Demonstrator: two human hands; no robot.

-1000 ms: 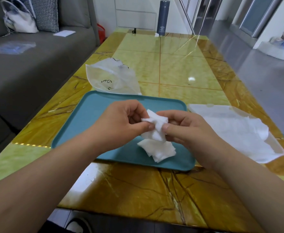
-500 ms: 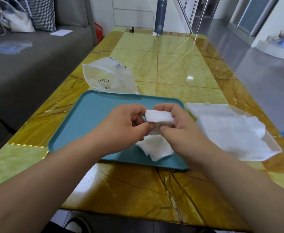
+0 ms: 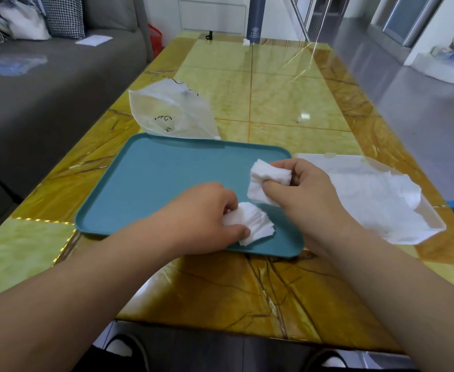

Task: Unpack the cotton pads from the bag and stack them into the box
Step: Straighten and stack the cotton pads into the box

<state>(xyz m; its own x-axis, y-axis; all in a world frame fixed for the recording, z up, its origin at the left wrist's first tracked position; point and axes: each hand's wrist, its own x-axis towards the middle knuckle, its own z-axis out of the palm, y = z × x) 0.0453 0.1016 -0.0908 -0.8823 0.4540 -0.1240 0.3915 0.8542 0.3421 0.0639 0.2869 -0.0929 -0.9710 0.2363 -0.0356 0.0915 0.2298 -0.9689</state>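
Observation:
My right hand (image 3: 298,194) grips a small stack of white cotton pads (image 3: 267,179) above the right part of the teal tray (image 3: 153,183). On the tray's near right corner lies a fanned pile of pads (image 3: 252,224); my left hand (image 3: 207,216) pinches its left side between thumb and fingers. The clear shallow box (image 3: 381,194) sits on the table right of the tray, with loose white pads spread inside. The see-through plastic bag (image 3: 172,114) lies crumpled just beyond the tray's far edge.
The glossy yellow-green table (image 3: 287,89) stretches ahead, with a dark blue flask (image 3: 255,20) at its far end. A grey sofa (image 3: 46,84) runs along the left, holding a white handbag and a checked cushion. Grey floor lies to the right.
Both hands held one bundle of pads together above the tray. Now they have parted: the right hand keeps the stack and has moved right, the left has dropped onto the pile on the tray.

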